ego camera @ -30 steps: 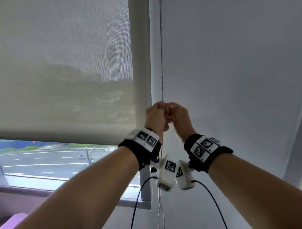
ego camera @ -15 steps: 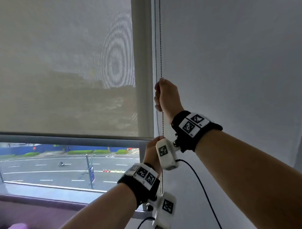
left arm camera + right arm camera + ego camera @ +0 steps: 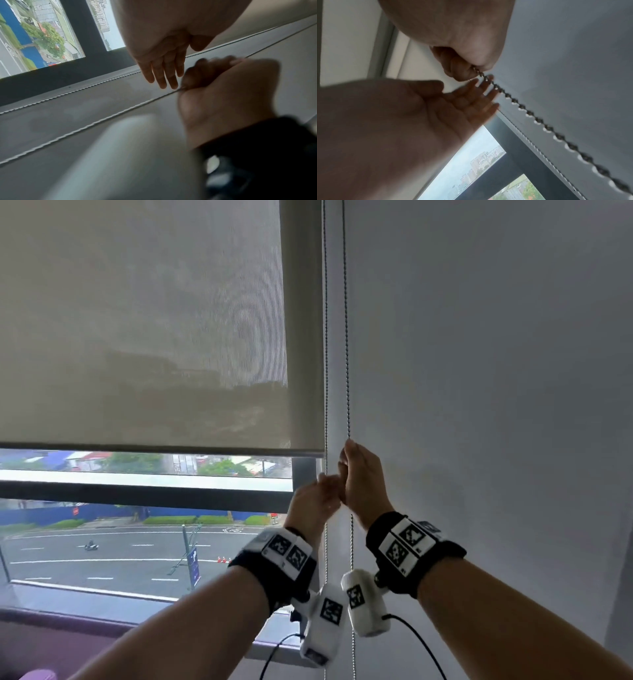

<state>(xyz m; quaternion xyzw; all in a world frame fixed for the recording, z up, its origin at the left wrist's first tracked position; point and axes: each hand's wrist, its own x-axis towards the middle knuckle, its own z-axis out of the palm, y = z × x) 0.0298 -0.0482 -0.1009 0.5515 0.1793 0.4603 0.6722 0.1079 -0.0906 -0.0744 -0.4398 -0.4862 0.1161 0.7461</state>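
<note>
Chain (image 3: pixel 346 337) hangs in two strands just right of the blind (image 3: pixel 144 320). Right hand (image 3: pixel 363 479) is fisted round the strand farther from the blind, level with the blind's bottom bar (image 3: pixel 154 447). Left hand (image 3: pixel 313 501) is just below that bar, fingers straight and holding nothing, with fingertips beside the right fist. Window (image 3: pixel 137 542) shows below the blind.

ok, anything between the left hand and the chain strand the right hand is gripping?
Nothing visible. The left hand is open, with its fingertips right beside the chain strand, just under the right hand that grips it. The other strand runs behind the left hand, not between.
</note>
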